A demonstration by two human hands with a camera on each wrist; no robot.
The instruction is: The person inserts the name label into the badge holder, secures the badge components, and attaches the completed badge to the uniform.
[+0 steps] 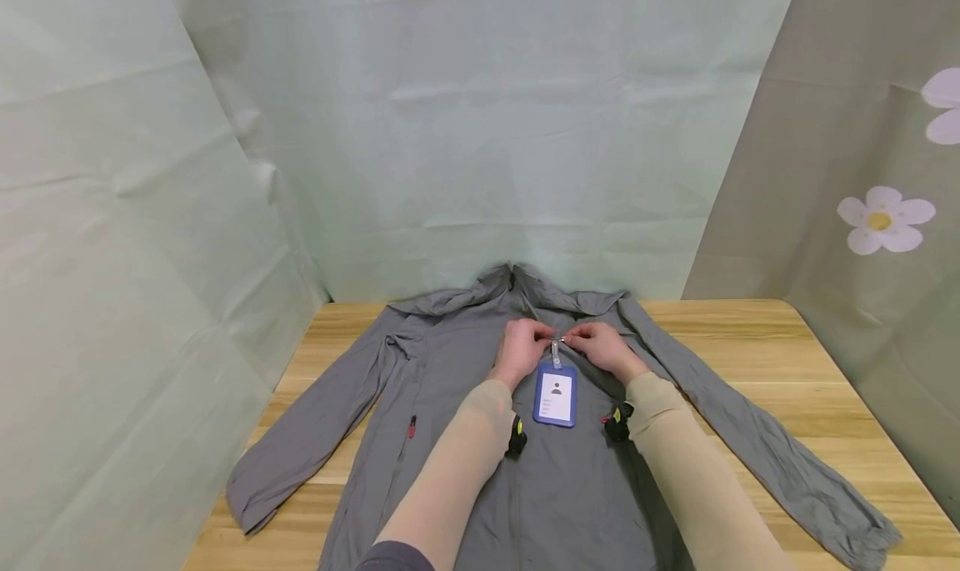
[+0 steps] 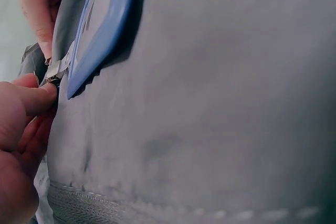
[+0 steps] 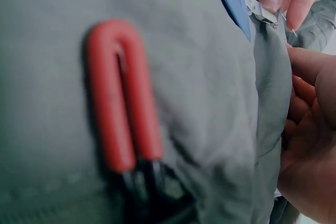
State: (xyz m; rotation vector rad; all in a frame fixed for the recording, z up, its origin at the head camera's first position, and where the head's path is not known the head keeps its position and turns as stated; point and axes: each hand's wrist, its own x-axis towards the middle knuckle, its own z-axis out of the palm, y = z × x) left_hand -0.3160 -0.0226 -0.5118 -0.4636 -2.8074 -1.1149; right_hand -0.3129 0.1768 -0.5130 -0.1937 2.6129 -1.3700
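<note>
A grey jacket (image 1: pixel 480 338) lies spread out, front up. On its chest rests a blue badge holder (image 1: pixel 556 423) with a white card (image 1: pixel 557 392). A strap and metal clip (image 1: pixel 556 354) extend from the holder's top. My left hand (image 1: pixel 519 350) pinches the clip from the left, its thumb on the metal in the right wrist view. A thin open pin (image 3: pixel 292 29) shows by its fingertips. My right hand (image 1: pixel 603 350) grips the jacket's cloth just right of the clip, thumb above and fingers curled behind. The fingertips partly hide the pin.
Under the jacket is a wooden table (image 1: pixel 727 329). Red zipper pulls (image 3: pixel 126 98) hang on the jacket's front. Its sleeves (image 1: pixel 315 438) spread to both sides. Pale cloth (image 1: pixel 487 137) hangs behind and at the left, with a flowered brown cloth (image 1: pixel 810 179) at the right.
</note>
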